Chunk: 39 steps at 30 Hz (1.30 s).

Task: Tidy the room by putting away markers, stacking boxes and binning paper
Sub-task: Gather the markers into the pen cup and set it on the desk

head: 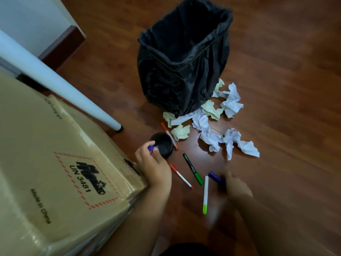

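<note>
On the cardboard box (55,163) I can read "UN 3481" inside a red dashed border, and "Made in China" lower down.

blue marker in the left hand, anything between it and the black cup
Nothing visible. The left hand holds the blue marker at the near rim of the black cup, whose mouth is open. A red-capped marker lies against the cup's far side, out of the way.

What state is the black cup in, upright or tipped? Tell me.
Upright. The black cup stands on the floor with its round opening facing up, and the left hand holds a blue marker at its rim.
</note>
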Each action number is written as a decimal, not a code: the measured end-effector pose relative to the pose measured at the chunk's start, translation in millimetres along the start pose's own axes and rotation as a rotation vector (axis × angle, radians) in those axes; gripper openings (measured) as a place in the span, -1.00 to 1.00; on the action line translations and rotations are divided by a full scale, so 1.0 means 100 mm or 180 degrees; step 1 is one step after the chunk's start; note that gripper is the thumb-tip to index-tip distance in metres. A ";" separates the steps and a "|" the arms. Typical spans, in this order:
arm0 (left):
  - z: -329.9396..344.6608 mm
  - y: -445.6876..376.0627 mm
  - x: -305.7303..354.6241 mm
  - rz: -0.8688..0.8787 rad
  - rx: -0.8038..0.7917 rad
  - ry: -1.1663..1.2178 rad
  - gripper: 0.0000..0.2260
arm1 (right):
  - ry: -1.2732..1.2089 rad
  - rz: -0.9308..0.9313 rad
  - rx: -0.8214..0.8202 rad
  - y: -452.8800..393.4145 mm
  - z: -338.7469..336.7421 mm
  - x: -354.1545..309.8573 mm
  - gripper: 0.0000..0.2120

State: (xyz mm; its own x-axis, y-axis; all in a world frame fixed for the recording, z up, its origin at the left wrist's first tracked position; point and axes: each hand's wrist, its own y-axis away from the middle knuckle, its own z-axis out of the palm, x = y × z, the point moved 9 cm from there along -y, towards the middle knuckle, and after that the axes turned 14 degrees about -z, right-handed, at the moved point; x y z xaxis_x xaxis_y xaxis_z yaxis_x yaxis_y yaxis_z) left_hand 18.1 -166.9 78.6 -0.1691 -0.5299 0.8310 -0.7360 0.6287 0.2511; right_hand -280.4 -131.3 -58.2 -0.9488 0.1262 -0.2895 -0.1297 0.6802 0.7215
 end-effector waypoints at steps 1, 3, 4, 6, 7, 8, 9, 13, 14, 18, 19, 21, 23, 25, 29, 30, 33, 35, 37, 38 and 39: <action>0.00 -0.03 -0.06 -0.0102 0.0037 -0.0054 -0.82 | -0.0226 0.0064 0.0061 0.03 -0.03 0.04 -0.58; 0.02 -0.08 -0.12 -0.0298 0.0029 -0.0164 -0.81 | -0.0619 0.0029 0.0227 0.02 -0.12 0.00 -0.50; 0.07 -0.08 -0.12 -0.0355 -0.0031 -0.0213 -0.80 | -0.0742 -0.0068 0.0304 0.02 -0.21 -0.07 -0.46; 0.20 -0.09 -0.11 -0.0453 -0.0171 -0.0367 -0.74 | -0.1025 -0.0432 0.0595 -0.02 -0.45 -0.38 -0.57; 0.27 -0.09 -0.14 -0.0566 -0.0257 -0.0408 -0.69 | -0.1320 -0.0598 0.0701 -0.03 -0.57 -0.55 -0.68; 0.33 -0.10 -0.18 -0.0715 -0.0347 -0.0383 -0.62 | -0.1663 -0.0727 0.0776 -0.09 -0.67 -0.71 -0.75; 0.38 -0.11 -0.23 -0.0868 -0.0445 -0.0359 -0.54 | -0.2014 -0.0894 0.0814 -0.12 -0.76 -0.91 -0.80; 0.46 -0.16 -0.35 -0.1212 -0.0743 -0.0561 -0.28 | -0.3268 -0.1276 0.0784 -0.23 -1.07 -1.63 -0.90; 0.46 -0.15 -0.36 -0.1246 -0.0856 -0.0620 -0.28 | -0.3364 -0.1307 0.0745 -0.28 -1.10 -1.76 -0.86; 0.52 0.22 -0.33 -0.0543 -0.1308 -0.1139 -0.29 | -0.2818 -0.1348 0.0556 -0.48 -0.98 -1.90 -0.86; 0.51 0.34 -0.31 -0.0082 -0.1326 -0.1282 -0.30 | -0.2692 -0.1359 0.0510 -0.48 -0.97 -1.90 -0.78; 0.51 0.55 -0.40 0.0797 -0.1358 -0.1742 -0.39 | -0.2504 -0.1353 0.0566 -0.48 -0.95 -1.80 -0.59; 0.56 0.61 -0.60 0.1269 -0.1528 -0.2352 -0.52 | -0.2053 -0.1237 0.0769 -0.44 -0.93 -1.54 -0.51; 0.67 0.56 -0.81 0.1405 -0.1880 -0.3048 -0.57 | -0.0953 -0.1159 0.0706 -0.38 -0.76 -1.22 -0.60; 0.94 0.33 -1.14 0.1670 -0.2214 -0.4362 -0.45 | 0.0623 -0.1335 -0.0818 -0.10 0.30 -0.80 -0.58; 1.00 0.30 -1.18 0.1764 -0.2267 -0.4549 -0.45 | 0.0922 -0.1415 -0.0919 -0.01 0.49 -0.73 -0.54; 1.09 0.21 -1.28 0.1758 -0.2396 -0.4798 -0.52 | 0.1747 -0.1577 -0.0801 0.10 0.72 -0.61 -0.61; 1.10 0.20 -1.28 0.1769 -0.2311 -0.4851 -0.61 | 0.2233 -0.1751 -0.0749 0.15 0.76 -0.60 -0.63; 1.06 0.23 -1.30 0.1672 -0.2303 -0.4935 -0.66 | 0.2618 -0.1889 -0.0845 0.21 0.78 -0.59 -0.63; 1.03 0.26 -1.33 0.1575 -0.2338 -0.4970 -0.67 | 0.2730 -0.1955 -0.0868 0.23 0.81 -0.57 -0.63; 1.01 0.30 -1.35 0.1480 -0.2391 -0.4959 -0.68 | 0.2781 -0.1990 -0.0845 0.26 0.80 -0.55 -0.63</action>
State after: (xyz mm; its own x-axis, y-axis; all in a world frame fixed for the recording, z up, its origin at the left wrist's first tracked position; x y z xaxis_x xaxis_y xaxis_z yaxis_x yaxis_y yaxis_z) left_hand -47.1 -134.2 -76.2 -0.9824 0.0333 -0.1837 -0.1015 0.7306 0.6752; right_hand -208.2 -62.5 -73.4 -0.5576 -0.8100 -0.1816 -0.6154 0.2565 0.7453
